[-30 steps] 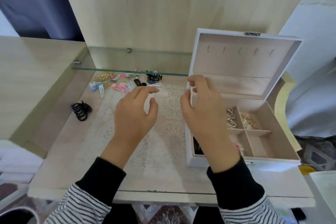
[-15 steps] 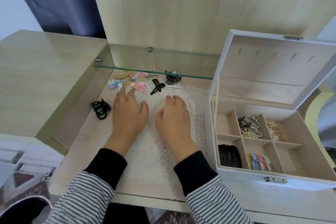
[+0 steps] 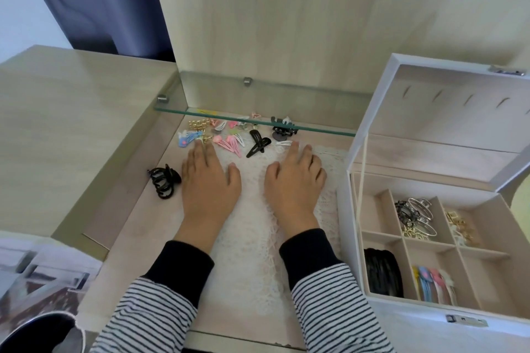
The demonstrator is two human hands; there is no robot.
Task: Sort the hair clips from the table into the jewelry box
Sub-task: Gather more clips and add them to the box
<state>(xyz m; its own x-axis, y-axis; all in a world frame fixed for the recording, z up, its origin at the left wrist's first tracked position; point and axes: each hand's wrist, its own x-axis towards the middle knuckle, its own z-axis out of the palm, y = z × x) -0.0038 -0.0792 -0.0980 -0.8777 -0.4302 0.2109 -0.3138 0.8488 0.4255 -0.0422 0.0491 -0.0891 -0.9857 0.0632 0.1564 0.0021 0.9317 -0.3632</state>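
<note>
A pale wooden table carries a lace mat. The left hand and right hand lie flat on it, fingers straight, holding nothing. Hair clips lie just beyond the fingertips; the open jewelry box stands at the right.

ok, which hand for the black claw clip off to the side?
Left, probably. The left hand lies flat right beside the claw clip, empty. The right hand is farther off, nearer the box.

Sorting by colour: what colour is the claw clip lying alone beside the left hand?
The claw clip is black; the head view shows it.
</note>
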